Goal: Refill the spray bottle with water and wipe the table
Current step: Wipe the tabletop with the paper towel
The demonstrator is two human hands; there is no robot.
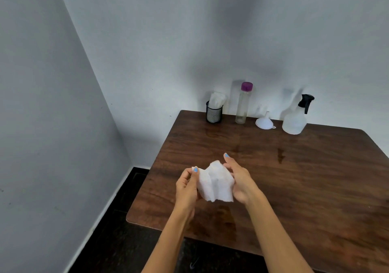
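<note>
Left hand (186, 185): fingers curled, pinching the tissue's left edge.
Tissue (215, 183): white, crumpled, held between both hands above the table.
Right hand (239, 180): grips the tissue's right side.
Table (305, 178): dark wood; spray bottle (294, 119) upright at the far edge against the grey wall (147, 51).

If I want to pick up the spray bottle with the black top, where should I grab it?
Probably by the narrow neck just under the black trigger head of the spray bottle. The body below flares wide and round, harder for a hand to wrap. It stands upright by the wall, so come from the front, the table's open side. The nozzle points right and the white funnel sits close on its left, so avoid reaching in from that side.
</note>
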